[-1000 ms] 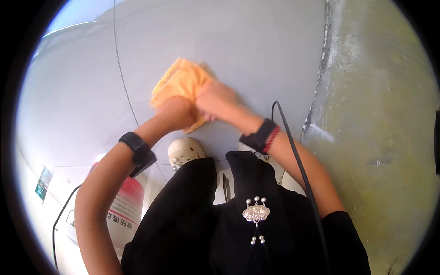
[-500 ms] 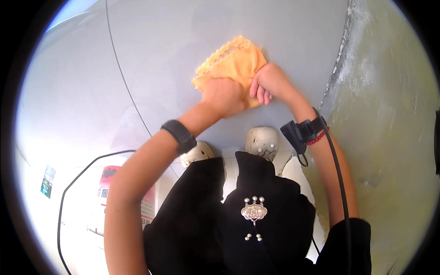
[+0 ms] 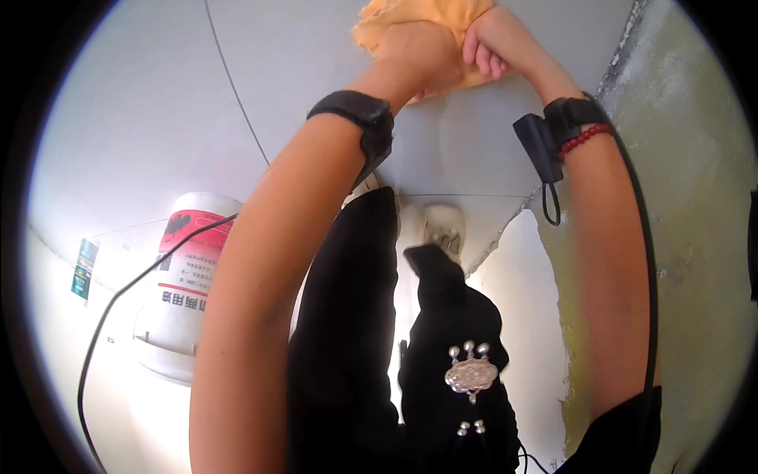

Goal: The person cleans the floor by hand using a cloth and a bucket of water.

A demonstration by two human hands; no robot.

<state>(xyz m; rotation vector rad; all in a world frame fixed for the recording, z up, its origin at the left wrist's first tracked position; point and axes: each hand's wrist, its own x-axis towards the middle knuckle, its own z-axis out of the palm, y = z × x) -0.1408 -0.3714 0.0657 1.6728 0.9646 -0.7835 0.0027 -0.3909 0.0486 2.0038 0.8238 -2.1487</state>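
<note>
Visibly, the orange cloth (image 3: 417, 10) looks rumpled.

On the left stands a white cylindrical plastic bucket (image 3: 170, 336) with a pink-red and white printed label (image 3: 197, 223). A thin black cable (image 3: 118, 296) curves across it. Farther left is a small rectangular teal-green sheet (image 3: 84, 269). Below the centre are black cloth trousers (image 3: 347, 316), a cream-coloured clog (image 3: 444, 223) and an ornate silver-coloured pendant (image 3: 471, 374) with round beads above and beneath. Scuffed olive-green ground (image 3: 711, 237), ragged along its edge, fills the right side.
</note>
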